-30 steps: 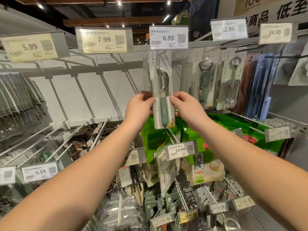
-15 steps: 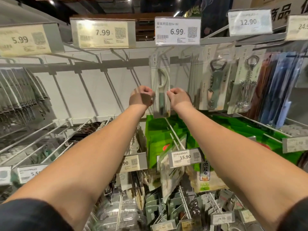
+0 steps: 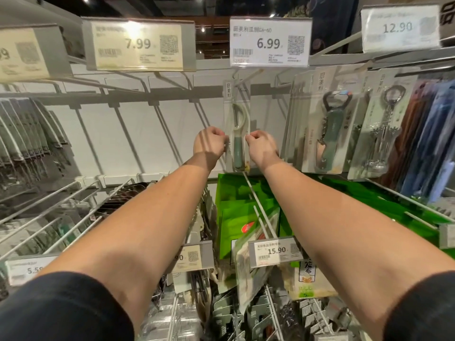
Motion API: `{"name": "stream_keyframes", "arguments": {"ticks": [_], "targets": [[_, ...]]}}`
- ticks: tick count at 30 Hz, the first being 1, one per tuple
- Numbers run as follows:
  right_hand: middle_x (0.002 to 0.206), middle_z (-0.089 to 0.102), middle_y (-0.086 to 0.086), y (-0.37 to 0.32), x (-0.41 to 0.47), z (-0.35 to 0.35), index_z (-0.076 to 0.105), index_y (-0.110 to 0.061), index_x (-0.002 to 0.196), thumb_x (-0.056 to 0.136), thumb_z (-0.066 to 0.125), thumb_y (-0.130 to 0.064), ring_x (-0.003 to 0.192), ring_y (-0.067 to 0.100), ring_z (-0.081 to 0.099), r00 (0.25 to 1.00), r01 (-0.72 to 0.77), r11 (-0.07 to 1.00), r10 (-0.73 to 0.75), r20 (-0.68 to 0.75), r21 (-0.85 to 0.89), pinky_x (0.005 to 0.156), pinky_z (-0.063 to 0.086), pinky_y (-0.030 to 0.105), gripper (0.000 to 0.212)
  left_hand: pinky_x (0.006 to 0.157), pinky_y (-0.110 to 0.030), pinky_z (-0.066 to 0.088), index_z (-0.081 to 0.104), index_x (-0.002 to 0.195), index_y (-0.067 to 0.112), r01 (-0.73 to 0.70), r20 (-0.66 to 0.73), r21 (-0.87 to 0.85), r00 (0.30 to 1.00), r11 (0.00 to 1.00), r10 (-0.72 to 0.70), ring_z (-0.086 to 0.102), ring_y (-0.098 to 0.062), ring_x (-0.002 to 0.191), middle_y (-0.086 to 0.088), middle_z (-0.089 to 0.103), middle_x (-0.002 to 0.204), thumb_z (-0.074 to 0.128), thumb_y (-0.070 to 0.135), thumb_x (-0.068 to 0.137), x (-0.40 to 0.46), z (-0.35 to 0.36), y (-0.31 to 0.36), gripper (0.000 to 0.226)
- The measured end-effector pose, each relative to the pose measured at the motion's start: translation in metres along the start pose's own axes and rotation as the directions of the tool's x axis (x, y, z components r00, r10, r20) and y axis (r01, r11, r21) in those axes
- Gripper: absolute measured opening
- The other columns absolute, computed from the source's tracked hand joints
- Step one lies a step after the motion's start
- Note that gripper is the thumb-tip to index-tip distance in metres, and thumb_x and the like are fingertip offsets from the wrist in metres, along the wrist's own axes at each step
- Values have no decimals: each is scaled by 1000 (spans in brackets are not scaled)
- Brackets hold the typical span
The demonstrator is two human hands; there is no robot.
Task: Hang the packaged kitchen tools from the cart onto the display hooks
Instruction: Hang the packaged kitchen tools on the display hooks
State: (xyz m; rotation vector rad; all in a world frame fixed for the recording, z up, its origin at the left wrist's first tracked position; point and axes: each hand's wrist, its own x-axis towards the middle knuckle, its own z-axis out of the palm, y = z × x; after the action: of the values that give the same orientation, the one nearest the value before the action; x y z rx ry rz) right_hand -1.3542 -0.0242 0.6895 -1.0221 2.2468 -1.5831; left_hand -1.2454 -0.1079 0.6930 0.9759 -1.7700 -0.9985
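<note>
Packaged peeler (image 3: 236,134) on its hook, side edges pinched between left hand (image 3: 210,143) and right hand (image 3: 261,146) fingers.

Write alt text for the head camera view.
Both hands, left and right, pinch the side edges of a packaged peeler hanging below the 6.99 price tag. A packaged bottle opener hangs to its right.

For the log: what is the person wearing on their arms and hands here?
Both forearms are bare. Dark, black-looking sleeves end near the elbows. The left hand and right hand are bare: no gloves, and no rings, watch or bracelet visible.
</note>
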Motion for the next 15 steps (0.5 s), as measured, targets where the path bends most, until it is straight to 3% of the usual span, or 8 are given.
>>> {"name": "stream_keyframes", "arguments": {"ticks": [5,8,11,13,15], "targets": [[122,65,10,2,7,0,65,-9,123,103,49,-26,91,10,46,993,114,993,-112,45,-38,78,36,18,31,77,-50,61,61,73,18,-6,-37,17,999,1000,6,74,-34,83,-11,71,78,66,10,83,-3,3,4,14],[114,65,5,2,5,0,65,-14,121,104,50,-26,87,12,51,999,44,997,-45,26,60,67,40,18,26,81,-50,60,60,74,19,10,-30,26,1000,1000,-9,73,-34,86,-12,72,81,66,14,85,0,3,1,13],[123,63,2,1,2,-3,63,-19,122,103,53,-25,100,16,56,999,-44,988,42,15,149,80,41,23,22,89,-49,58,65,85,14,19,-5,48,1000,999,-18,70,-35,96,-13,72,92,70,18,86,-3,-4,3,6],[133,59,6,-2,-5,-8,57,-14,132,102,53,-24,115,22,56,1000,-2,998,0,28,66,88,40,24,31,95,-47,56,68,106,4,34,6,72,999,997,-34,67,-34,107,-18,71,109,69,18,90,-9,-13,5,21],[138,55,11,-5,-18,-14,51,-11,138,103,51,-26,124,26,53,999,36,999,-35,27,-26,90,38,23,38,97,-46,55,66,112,2,40,0,54,999,998,-40,67,-35,110,-20,70,114,68,17,91,-21,-27,7,26]]}}
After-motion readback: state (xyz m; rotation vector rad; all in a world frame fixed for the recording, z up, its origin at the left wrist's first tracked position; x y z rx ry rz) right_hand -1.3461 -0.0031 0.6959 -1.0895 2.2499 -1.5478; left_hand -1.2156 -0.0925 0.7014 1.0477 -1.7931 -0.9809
